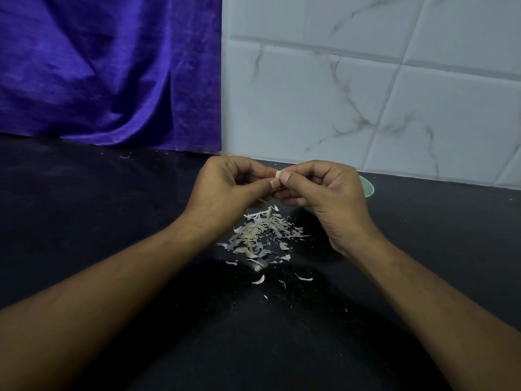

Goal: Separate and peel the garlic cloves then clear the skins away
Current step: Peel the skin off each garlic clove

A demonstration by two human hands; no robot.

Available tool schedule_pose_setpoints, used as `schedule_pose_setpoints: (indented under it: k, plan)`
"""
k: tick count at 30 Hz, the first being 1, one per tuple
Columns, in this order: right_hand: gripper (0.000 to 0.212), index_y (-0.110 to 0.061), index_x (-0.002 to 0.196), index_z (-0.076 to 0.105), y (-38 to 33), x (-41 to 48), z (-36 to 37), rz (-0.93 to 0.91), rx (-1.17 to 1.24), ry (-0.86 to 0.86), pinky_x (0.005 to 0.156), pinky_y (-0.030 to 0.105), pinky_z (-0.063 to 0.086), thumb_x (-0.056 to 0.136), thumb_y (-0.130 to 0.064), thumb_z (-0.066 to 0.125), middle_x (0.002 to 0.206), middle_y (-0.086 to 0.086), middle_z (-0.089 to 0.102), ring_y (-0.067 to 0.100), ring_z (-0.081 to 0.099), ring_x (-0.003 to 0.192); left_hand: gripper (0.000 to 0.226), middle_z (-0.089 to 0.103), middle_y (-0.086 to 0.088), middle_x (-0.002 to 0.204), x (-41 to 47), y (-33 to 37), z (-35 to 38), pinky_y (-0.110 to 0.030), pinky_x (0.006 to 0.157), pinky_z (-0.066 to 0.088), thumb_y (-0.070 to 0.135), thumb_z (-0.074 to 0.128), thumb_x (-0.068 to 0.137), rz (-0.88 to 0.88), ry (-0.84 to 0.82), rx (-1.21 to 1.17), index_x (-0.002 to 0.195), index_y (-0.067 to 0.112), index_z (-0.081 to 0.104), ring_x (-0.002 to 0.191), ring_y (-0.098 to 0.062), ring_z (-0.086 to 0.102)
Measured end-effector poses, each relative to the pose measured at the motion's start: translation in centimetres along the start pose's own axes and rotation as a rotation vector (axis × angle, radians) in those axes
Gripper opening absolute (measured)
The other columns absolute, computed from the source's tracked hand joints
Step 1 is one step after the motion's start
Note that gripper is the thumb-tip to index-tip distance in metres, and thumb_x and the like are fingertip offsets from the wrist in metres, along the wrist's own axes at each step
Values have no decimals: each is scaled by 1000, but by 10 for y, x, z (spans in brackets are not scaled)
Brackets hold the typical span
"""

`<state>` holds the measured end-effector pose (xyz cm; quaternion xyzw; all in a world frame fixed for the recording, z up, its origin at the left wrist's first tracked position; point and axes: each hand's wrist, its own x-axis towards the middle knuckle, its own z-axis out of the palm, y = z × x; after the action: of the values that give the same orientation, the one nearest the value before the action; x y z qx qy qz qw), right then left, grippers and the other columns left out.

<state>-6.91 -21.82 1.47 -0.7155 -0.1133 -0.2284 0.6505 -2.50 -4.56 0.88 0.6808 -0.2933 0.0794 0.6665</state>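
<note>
- Above the dark countertop (112,221), left hand (225,187) and right hand (324,190) meet fingertip to fingertip, both pinching one pale garlic clove (278,174).
- Directly beneath the hands: a scattered heap of papery skins (262,235).
- Behind the right hand: a green bowl (368,187), mostly hidden.
- Background: purple cloth (107,69), marbled wall tiles (366,80).

Left hand (225,189) and right hand (329,194) pinch a garlic clove (278,174) together, forearms outstretched.
</note>
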Motion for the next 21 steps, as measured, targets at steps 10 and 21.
schedule_pose_setpoints:
  k: [10,21]
  plan:
    - [8,-6,88,76,3,-1,3,18,6,24,78,42,63,93,-1,71,81,19,77,28,75,75,9,78,-8,76,-2,-1,1,-27,66,62,6,80,87,-1,1,19,93,12,80,68,-14,73]
    - [13,-7,86,72,6,2,4,17,-8,11,72,38,63,94,1,68,73,11,75,20,73,67,8,78,-12,78,-2,-2,3,-32,69,62,4,79,87,-42,-7,-38,93,10,79,70,-18,73]
